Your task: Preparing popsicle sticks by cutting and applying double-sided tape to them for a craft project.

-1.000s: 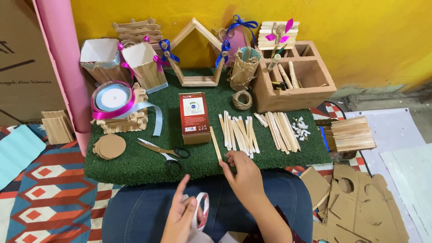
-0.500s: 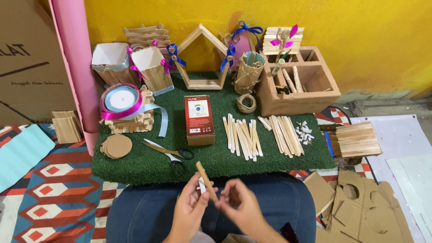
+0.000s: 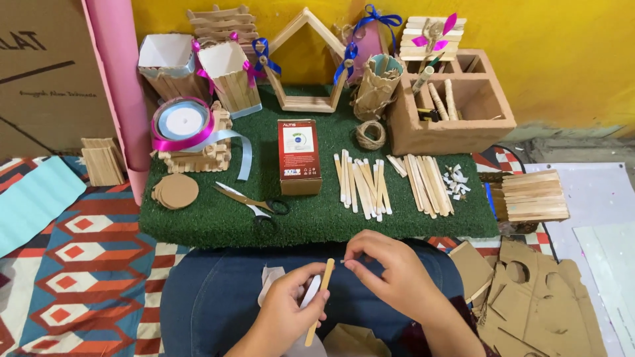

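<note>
Green turf mat point(image 3: 198, 225), scissors point(image 3: 251, 200) and red box point(image 3: 299, 156) unchanged since 0.5 s ago. Left hand point(image 3: 288, 317) grips wooden stick point(image 3: 319, 301) and white tape roll point(image 3: 309, 291) over lap, stick now more upright. Right hand point(image 3: 383, 271) has shifted up, fingertips pinched near stick's top end.

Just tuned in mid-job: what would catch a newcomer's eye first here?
First, the two hands low in the middle: the left hand holds a flat wooden craft stick above the lap, and the right hand pinches at its top end. Behind them lies a green artificial-grass mat with rows of loose wooden sticks, a red rectangular box at its centre and a pink-and-blue ribbon spool on its left.
</note>
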